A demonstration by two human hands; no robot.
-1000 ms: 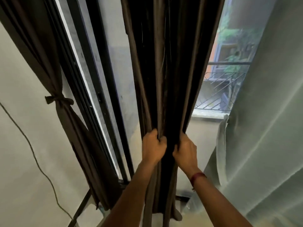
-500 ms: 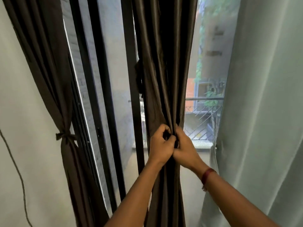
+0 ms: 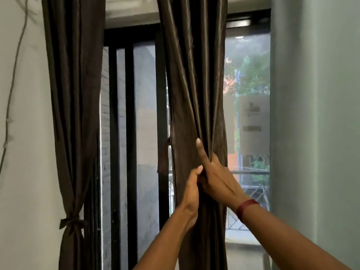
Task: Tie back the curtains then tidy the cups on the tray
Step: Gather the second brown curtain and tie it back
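Note:
A dark brown curtain (image 3: 194,84) hangs in the middle of the window, gathered into folds. My left hand (image 3: 191,193) grips the gathered cloth from the left. My right hand (image 3: 216,178), with a red band at the wrist, holds the folds just above it, index finger pointing up along the fabric. A loose brown tie strip (image 3: 164,158) dangles at the curtain's left edge. A second brown curtain (image 3: 72,94) on the left is bound low down by a knotted tie (image 3: 72,223). No cups or tray are in view.
A black window frame (image 3: 129,133) with vertical bars stands between the two curtains. A pale sheer curtain (image 3: 311,133) hangs on the right. A thin cable (image 3: 11,90) runs down the left wall. A balcony railing (image 3: 251,190) shows outside.
The view has tilted upward. Both hands stayed on the middle curtain; my right hand shifted above the left and its index finger now points up.

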